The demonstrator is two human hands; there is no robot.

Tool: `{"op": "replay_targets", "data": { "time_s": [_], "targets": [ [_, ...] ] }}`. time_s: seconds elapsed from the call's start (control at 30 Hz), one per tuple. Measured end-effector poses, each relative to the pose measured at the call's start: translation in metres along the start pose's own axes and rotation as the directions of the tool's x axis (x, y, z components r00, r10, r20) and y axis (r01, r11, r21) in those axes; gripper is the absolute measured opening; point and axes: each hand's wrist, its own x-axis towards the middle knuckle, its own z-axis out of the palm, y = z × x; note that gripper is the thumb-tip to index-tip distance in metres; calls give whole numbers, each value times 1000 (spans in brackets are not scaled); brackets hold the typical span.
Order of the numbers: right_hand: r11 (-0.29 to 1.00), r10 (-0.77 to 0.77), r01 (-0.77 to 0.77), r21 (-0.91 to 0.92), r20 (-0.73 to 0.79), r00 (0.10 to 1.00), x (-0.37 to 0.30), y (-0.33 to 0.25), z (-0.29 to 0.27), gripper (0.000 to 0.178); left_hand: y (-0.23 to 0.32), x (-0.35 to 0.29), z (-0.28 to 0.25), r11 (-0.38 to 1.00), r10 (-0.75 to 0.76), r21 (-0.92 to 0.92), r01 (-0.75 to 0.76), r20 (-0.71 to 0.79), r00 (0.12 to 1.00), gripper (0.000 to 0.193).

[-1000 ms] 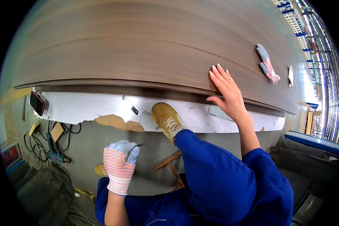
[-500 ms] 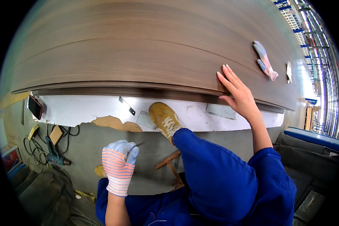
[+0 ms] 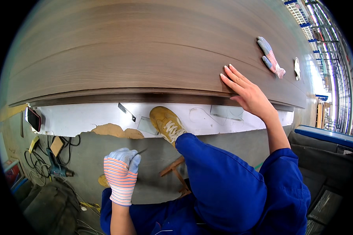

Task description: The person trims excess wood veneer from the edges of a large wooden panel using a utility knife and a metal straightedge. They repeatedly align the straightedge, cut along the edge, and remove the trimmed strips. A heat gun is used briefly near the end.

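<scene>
My bare right hand [image 3: 248, 94] lies with fingers stretched out on the brown wood-grain panel [image 3: 137, 58], close to its near edge. My left hand [image 3: 121, 168] wears a striped work glove with blue-grey fingertips and is closed. From its grip sticks out a thin dark pointed blade [image 3: 142, 151]; the rest of that tool is hidden in the fist, so its kind is unclear. Beyond my right hand, a second striped glove [image 3: 271, 58] lies on the panel, and a small white scrap [image 3: 297, 69] is further right.
Below the panel runs a white ledge [image 3: 74, 117] with a torn edge, carrying a phone [image 3: 33, 119], a flat metal strip [image 3: 126, 111] and glass pieces [image 3: 148, 126]. My shoe [image 3: 166, 123] rests on it. A heat gun [image 3: 59, 164] with cables lies on the floor at left.
The view has shifted slightly. My right hand stays on the panel, its fingers a little further left and up. My left hand keeps its grip on the bladed tool.
</scene>
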Motion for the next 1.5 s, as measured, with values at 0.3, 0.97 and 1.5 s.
{"op": "replay_targets", "data": {
  "time_s": [0.3, 0.97, 1.5],
  "targets": [
    [966, -176, 227, 125, -326, 929, -1, 5, 24, 52, 4, 3, -1, 997, -3, -83, -1, -53, 999, 14],
    [633, -291, 608, 480, -580, 761, 30, -111, 82, 11, 66, 43, 28, 921, 391, 67, -385, -148, 909, 18],
    [671, 413, -29, 741, -341, 844, -95, 29, 72, 8, -34, -16, 72, 993, -59, 116, 37, 191, 980, 26]
  ]
}}
